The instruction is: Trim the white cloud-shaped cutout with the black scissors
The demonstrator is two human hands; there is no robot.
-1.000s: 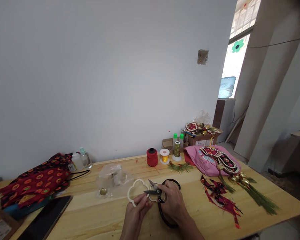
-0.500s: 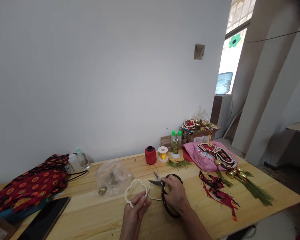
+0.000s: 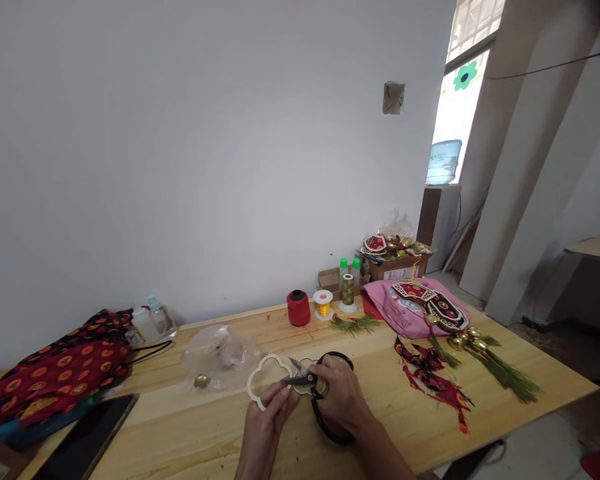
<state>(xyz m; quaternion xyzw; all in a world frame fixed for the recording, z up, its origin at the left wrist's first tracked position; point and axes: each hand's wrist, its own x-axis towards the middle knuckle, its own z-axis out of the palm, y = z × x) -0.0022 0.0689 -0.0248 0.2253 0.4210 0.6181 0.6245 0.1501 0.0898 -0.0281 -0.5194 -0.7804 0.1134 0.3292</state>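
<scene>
Right hand (image 3: 341,399): enters from 5 o'clock, forearm angled up-left, knuckles toward the camera. Fingers curled tight through the large black loop handles of the scissors (image 3: 316,393). Short steel blades point toward 10 o'clock and stand slightly apart at the tips.

Left hand (image 3: 270,420): enters from 6 o'clock, wrist straight, thumb and fingertips pinched on the near edge of a cream cloud-shaped frame (image 3: 267,377). The frame is a thin, flat, lobed outline with an open centre and looks rigid. A second, smaller cream lobed piece (image 3: 307,385) lies just at its 3 o'clock, partly under the blades. Whether the blades touch either piece cannot be told.

Both hands work at the near middle of a pale pine table (image 3: 190,427) with a smooth, visible grain.

Surroundings, taken from the hands:
- 10 o'clock, near: crumpled clear plastic bag (image 3: 220,353) and a small brass bell (image 3: 200,381) beside it.
- 12 o'clock, farther: red thread spool (image 3: 298,308), gold thread spool (image 3: 323,305), olive thread cone (image 3: 348,292).
- 2 o'clock: pink cloth (image 3: 413,313) bearing an embroidered red-and-black piece; green tassels (image 3: 505,375) with brass bells.
- 9 o'clock: red patterned fabric (image 3: 55,377), dark flat tablet (image 3: 87,440).
</scene>
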